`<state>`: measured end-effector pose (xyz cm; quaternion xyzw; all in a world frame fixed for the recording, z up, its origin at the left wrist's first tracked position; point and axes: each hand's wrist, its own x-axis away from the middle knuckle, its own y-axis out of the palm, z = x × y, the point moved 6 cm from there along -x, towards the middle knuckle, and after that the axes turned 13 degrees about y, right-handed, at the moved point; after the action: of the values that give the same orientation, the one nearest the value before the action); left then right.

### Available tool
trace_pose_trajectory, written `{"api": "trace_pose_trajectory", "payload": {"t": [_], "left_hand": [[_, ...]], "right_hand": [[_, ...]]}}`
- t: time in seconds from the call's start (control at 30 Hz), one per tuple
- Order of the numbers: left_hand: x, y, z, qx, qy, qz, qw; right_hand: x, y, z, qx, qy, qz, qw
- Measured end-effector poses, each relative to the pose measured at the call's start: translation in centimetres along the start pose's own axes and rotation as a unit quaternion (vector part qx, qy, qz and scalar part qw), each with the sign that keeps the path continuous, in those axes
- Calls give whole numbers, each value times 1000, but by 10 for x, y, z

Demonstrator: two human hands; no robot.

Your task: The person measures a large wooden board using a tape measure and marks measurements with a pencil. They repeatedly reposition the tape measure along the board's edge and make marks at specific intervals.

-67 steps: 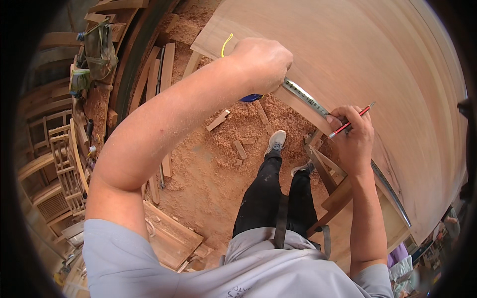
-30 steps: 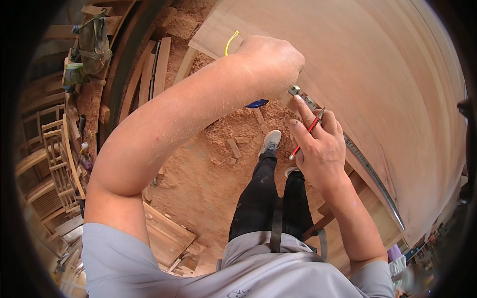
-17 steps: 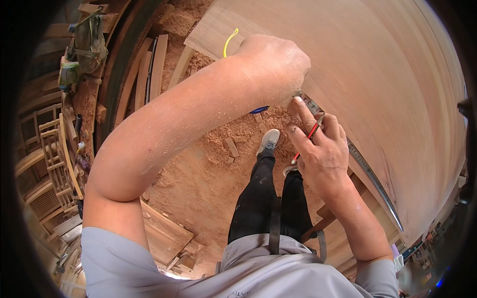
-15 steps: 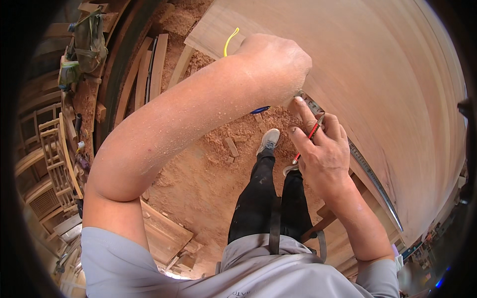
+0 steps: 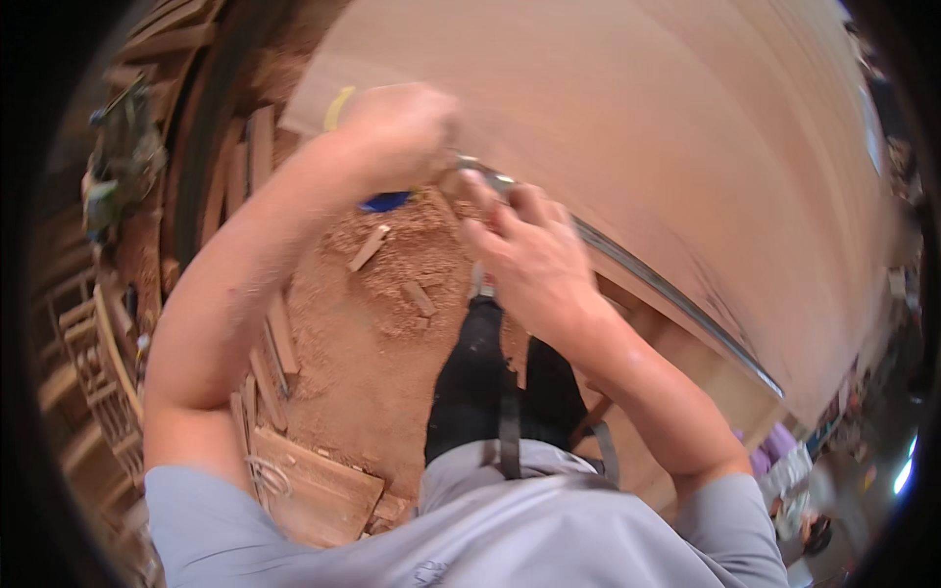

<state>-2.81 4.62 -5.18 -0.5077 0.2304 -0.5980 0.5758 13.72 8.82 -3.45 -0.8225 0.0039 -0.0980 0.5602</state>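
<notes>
Where the left hand (image 5: 417,118) curls at the edge of the board (image 5: 637,118), a blue case (image 5: 384,202) shows below its wrist and a yellow strap (image 5: 338,108) above; its fingers are hidden, so I cannot tell its grip. The tape (image 5: 490,177) lies along that edge, between the two hands. The right hand (image 5: 542,260) sets its index fingertip on the tape and holds a red pencil (image 5: 495,219) (blurred, and mostly hidden). Beyond it, a dark strip (image 5: 676,298) follows the edge. Shavings (image 5: 392,279) and scraps (image 5: 369,248) litter the floor (image 5: 343,392).
</notes>
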Motion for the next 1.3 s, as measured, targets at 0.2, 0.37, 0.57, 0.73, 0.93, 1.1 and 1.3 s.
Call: {"api": "trace_pose_trajectory", "payload": {"t": [0.2, 0.37, 0.57, 0.73, 0.93, 1.1, 1.3], "left_hand": [[-2, -3, 2, 20, 44, 4, 999], [-10, -7, 9, 60, 7, -63, 996], [-2, 8, 23, 198, 3, -49, 979], [-44, 31, 139, 250, 90, -89, 960], [-109, 62, 291, 308, 117, -91, 940], [-137, 106, 329, 404, 79, -60, 909], [-139, 112, 318, 422, 6, -36, 906]], "right_hand": [[70, -18, 2, -226, 18, 85, 970], [209, -11, 37, -356, 149, 106, 917], [370, -7, 96, -312, 373, 249, 837], [457, 7, 135, -443, 513, 321, 661], [506, 16, 203, -397, 539, 401, 626], [503, 45, 267, -496, 482, 406, 597], [501, 72, 313, -457, 418, 405, 673]]}}
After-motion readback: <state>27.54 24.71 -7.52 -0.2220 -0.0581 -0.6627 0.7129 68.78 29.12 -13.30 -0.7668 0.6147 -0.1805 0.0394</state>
